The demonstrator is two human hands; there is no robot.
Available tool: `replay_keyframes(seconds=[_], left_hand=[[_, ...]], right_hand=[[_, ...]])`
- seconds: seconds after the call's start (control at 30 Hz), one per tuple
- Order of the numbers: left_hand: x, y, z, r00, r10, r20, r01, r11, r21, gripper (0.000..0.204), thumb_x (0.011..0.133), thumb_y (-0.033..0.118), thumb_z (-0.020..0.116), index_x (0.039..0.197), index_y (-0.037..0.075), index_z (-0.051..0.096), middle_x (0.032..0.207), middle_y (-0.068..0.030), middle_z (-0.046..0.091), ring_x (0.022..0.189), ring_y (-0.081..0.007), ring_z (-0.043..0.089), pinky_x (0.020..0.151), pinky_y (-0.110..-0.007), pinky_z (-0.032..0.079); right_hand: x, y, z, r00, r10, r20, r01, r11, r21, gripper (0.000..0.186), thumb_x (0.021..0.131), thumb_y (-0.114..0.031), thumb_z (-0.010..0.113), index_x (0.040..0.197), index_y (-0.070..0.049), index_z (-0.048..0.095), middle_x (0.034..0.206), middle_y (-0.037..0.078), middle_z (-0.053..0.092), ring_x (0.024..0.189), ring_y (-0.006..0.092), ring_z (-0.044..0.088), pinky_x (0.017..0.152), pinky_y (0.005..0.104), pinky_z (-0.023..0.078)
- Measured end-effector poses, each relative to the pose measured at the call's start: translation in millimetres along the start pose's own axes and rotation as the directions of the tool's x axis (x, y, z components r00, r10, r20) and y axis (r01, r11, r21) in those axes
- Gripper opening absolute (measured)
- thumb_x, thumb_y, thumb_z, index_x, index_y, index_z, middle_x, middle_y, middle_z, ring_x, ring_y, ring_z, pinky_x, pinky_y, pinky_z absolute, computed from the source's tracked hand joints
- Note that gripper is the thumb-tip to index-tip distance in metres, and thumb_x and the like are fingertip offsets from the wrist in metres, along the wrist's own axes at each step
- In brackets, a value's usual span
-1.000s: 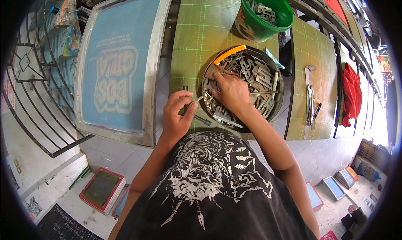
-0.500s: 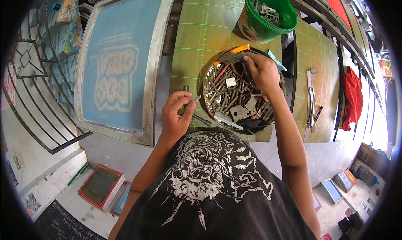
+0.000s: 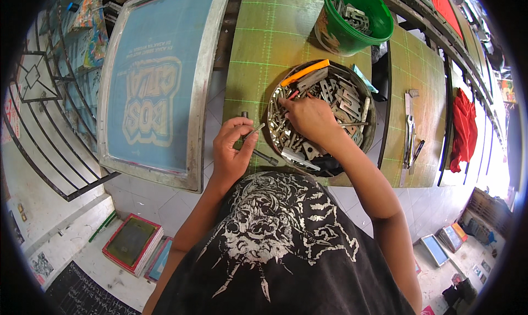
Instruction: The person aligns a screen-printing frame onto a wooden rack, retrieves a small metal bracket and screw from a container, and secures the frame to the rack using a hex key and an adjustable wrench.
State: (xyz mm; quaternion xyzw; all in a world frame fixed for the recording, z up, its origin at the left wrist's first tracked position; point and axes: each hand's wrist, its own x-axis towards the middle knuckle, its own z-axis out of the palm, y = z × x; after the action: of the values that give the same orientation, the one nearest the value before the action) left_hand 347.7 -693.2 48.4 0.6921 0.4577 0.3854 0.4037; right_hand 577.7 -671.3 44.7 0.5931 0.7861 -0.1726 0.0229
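Plainly, from my remote seat, the relation that counts is across the rim of the round metal tin (image 3: 372,122): the left hand (image 3: 234,144) sits just outside its left edge, and the right hand (image 3: 312,117) is inside. The left thumb and fingers pinch a slim metal bolt (image 3: 256,130), its long axis slanting away and rightward from that hand, its tip toward the tin. Under the same hand, partly hidden, shows a dark socket wrench (image 3: 267,158); I cannot tell whether the palm bears on it. My right fingertips reach leftward into the heaped bolts (image 3: 281,132), the nearer hand to them by far; I can't make out whether they grasp one. Flat steel plates (image 3: 347,99) lie right of that hand, an orange strip (image 3: 306,73) just beyond it, and the green bucket (image 3: 378,22) farther off, beyond and to its right.
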Motion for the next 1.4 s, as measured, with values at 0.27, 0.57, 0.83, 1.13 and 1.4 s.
replay_keyframes(seconds=[0.27,0.57,0.83,1.13,1.4], left_hand=[[-6,-6,-9,0.999,-0.031,-0.028,0.030,0.999,-0.010,0.011,0.087,0.007,0.068,0.090,-0.003,0.066,0.103,-0.0150,0.066,0.093,-0.0264,0.064,0.083,-0.035,0.049],[-4,-4,-6,0.999,-0.031,-0.011,0.031,0.999,-0.015,0.011,0.089,0.007,0.066,0.091,-0.003,0.068,0.105,-0.0138,0.065,0.096,-0.0231,0.062,0.087,-0.033,0.047],[-4,-6,-10,0.999,-0.025,-0.034,0.024,0.999,-0.023,0.009,0.089,0.005,0.066,0.092,-0.003,0.067,0.104,-0.0137,0.065,0.095,-0.0231,0.063,0.086,-0.033,0.047],[-6,-10,-11,0.999,-0.021,-0.043,0.020,0.999,-0.026,0.011,0.089,0.006,0.066,0.091,-0.005,0.067,0.104,-0.0145,0.065,0.096,-0.0233,0.063,0.086,-0.033,0.047],[-7,-9,-12,0.999,-0.025,-0.039,0.024,0.999,-0.022,0.012,0.090,0.007,0.065,0.092,-0.005,0.067,0.104,-0.0141,0.065,0.097,-0.0231,0.062,0.087,-0.033,0.047]], right_hand=[[-24,9,-32,0.991,-0.080,0.112,0.091,0.991,-0.100,0.027,0.087,-0.021,0.063,0.113,-0.015,0.067,0.071,0.011,0.067,0.068,0.0303,0.067,0.058,0.0430,0.052],[-6,15,-10,0.985,-0.130,-0.116,0.133,0.991,0.017,0.021,0.088,-0.025,0.064,0.104,-0.013,0.068,0.076,0.011,0.067,0.069,0.0314,0.067,0.060,0.0437,0.053],[-2,20,2,0.984,-0.176,0.006,0.177,0.984,-0.030,0.023,0.087,-0.028,0.064,0.100,-0.009,0.068,0.080,0.012,0.068,0.077,0.0308,0.067,0.066,0.0424,0.054],[-2,24,-24,0.975,-0.207,0.076,0.201,0.977,0.076,0.021,0.083,-0.026,0.064,0.093,-0.009,0.071,0.076,0.014,0.066,0.075,0.0332,0.067,0.067,0.0449,0.053],[22,-2,15,0.998,0.041,-0.042,-0.041,0.999,0.011,0.015,0.083,-0.021,0.066,0.084,-0.006,0.067,0.080,0.012,0.067,0.076,0.0319,0.068,0.067,0.0434,0.055]])
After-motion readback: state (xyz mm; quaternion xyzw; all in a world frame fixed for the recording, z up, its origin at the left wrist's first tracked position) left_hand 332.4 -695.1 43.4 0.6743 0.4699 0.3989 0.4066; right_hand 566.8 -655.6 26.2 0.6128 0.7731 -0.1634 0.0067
